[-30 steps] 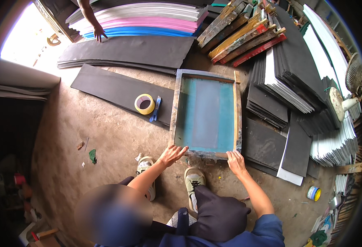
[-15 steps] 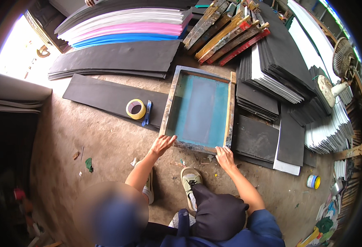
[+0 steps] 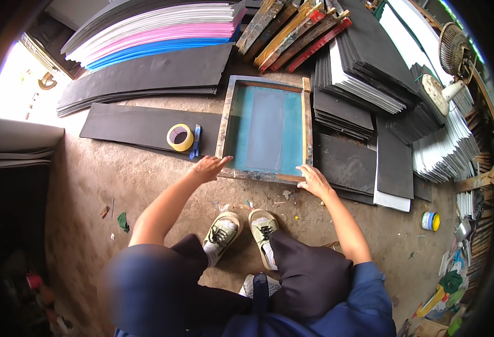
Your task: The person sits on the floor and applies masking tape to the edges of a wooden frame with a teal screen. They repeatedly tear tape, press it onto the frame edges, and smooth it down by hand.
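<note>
A screen-printing frame (image 3: 221,132) with wooden bars and a teal mesh (image 3: 293,129) lies in front of me, its left side over a black sheet. My left hand (image 3: 209,168) grips the near left corner, fingers against the wood. At the near right corner, my right hand (image 3: 314,181) has its thumb and fingers around the edge. The undersides of both grips are hidden. Just left of the frame, a roll of tape (image 3: 179,137) and a blue cutter knife (image 3: 195,142) rest on the black sheet (image 3: 129,124).
Stacked black sheets (image 3: 146,73) and a pile of white, pink and blue sheets (image 3: 163,42) lie beyond. Paint-stained wooden frames (image 3: 297,33) lean at the back. More sheets (image 3: 348,163) flank the right, with a fan (image 3: 454,48) and a yellow-blue tin (image 3: 430,221).
The near edge of the frame has shifted away from my feet, and the frame sits squarer to me. Both hands moved with it. My left shoe shows more fully, and the view has shifted slightly.
</note>
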Tool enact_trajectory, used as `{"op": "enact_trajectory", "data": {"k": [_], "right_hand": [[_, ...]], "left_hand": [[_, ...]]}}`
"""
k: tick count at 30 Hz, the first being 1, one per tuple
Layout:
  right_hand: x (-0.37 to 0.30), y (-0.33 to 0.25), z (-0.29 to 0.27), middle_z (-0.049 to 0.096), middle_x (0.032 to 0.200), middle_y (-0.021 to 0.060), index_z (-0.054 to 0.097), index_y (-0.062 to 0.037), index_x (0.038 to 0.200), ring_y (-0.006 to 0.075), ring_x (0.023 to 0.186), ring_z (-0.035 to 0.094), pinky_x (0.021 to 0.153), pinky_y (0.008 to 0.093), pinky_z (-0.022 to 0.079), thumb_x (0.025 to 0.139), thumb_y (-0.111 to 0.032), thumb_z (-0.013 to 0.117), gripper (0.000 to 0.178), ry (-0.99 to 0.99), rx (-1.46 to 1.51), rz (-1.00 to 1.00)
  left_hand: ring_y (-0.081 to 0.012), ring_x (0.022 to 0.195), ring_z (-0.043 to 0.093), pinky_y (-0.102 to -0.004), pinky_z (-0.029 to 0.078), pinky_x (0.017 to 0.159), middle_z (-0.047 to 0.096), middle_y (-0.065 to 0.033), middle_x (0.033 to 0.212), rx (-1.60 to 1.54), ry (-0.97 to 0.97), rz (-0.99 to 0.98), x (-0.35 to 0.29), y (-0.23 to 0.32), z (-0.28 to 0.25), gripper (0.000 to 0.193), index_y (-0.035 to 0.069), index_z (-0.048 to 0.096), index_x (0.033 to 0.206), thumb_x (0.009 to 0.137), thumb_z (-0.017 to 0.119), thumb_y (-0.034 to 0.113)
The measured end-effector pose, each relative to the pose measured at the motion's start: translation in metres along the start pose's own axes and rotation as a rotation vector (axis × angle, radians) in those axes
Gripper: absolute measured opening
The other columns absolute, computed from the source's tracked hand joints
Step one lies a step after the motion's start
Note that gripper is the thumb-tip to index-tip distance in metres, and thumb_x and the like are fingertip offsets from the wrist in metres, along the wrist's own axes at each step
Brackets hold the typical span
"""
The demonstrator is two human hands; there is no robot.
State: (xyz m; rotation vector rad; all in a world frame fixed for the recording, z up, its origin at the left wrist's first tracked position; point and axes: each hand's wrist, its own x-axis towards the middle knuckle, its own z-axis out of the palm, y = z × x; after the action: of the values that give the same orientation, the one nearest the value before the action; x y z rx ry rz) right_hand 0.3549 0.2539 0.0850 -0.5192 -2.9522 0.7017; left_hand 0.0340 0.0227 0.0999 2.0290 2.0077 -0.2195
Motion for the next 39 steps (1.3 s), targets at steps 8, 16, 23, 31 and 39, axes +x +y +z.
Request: {"op": "enact_trajectory", "data": {"k": [8, 16, 23, 31, 39], "right_hand": [[-0.001, 0.001, 0.015, 0.049, 0.109, 0.0082, 0.052, -0.0065, 0.109, 0.0253, 0.111, 0.044, 0.098, 0.0401, 0.034, 0.06, -0.017, 0.077, 0.056, -0.032, -0.29, -0.041], [-0.001, 0.005, 0.019, 0.053, 0.095, 0.0067, 0.055, -0.0062, 0.097, 0.0237, 0.102, 0.05, 0.096, 0.0386, 0.036, 0.058, -0.01, 0.076, 0.044, 0.039, -0.298, -0.145], [0.013, 0.004, 0.015, 0.053, 0.098, 0.0075, 0.055, -0.0064, 0.098, 0.025, 0.103, 0.049, 0.095, 0.038, 0.038, 0.059, -0.008, 0.075, 0.044, 0.081, -0.213, -0.047], [0.018, 0.007, 0.004, 0.056, 0.103, 0.009, 0.057, -0.004, 0.104, 0.0271, 0.103, 0.05, 0.09, 0.0364, 0.042, 0.07, -0.011, 0.071, 0.038, 0.121, 0.185, 0.069], [0.015, 0.018, 0.01, 0.059, 0.089, 0.0088, 0.061, -0.0014, 0.088, 0.0256, 0.088, 0.055, 0.077, 0.0355, 0.046, 0.073, 0.001, 0.063, 0.015, 0.211, 0.168, 0.027]], "left_hand": [[-0.0391, 0.114, 0.042, -0.0434, 0.036, 0.097, 0.043, -0.0226, 0.122, -0.566, 0.329, -0.336, 0.004, -0.014, 0.046, 0.08, 0.001, 0.023, 0.135, 0.078, 0.068, 0.034], [-0.0451, 0.098, 0.047, -0.0495, 0.04, 0.087, 0.045, -0.0282, 0.108, -0.711, 0.449, -0.802, 0.047, -0.001, 0.096, 0.056, 0.0, 0.04, 0.117, 0.08, 0.062, 0.035], [-0.0459, 0.102, 0.046, -0.0502, 0.04, 0.088, 0.043, -0.0269, 0.111, -0.767, 0.433, -0.863, 0.047, -0.008, 0.092, 0.058, 0.003, 0.04, 0.119, 0.079, 0.064, 0.037], [-0.0327, 0.1, 0.047, -0.0413, 0.039, 0.09, 0.048, -0.0139, 0.109, -0.477, 0.586, -0.088, 0.009, 0.002, 0.036, 0.049, 0.009, 0.046, 0.12, 0.077, 0.065, 0.021], [-0.0222, 0.096, 0.055, -0.0347, 0.044, 0.088, 0.059, -0.0039, 0.101, -0.378, 0.42, 0.056, 0.015, 0.003, 0.02, 0.036, 0.013, 0.059, 0.107, 0.074, 0.069, 0.025]]}}
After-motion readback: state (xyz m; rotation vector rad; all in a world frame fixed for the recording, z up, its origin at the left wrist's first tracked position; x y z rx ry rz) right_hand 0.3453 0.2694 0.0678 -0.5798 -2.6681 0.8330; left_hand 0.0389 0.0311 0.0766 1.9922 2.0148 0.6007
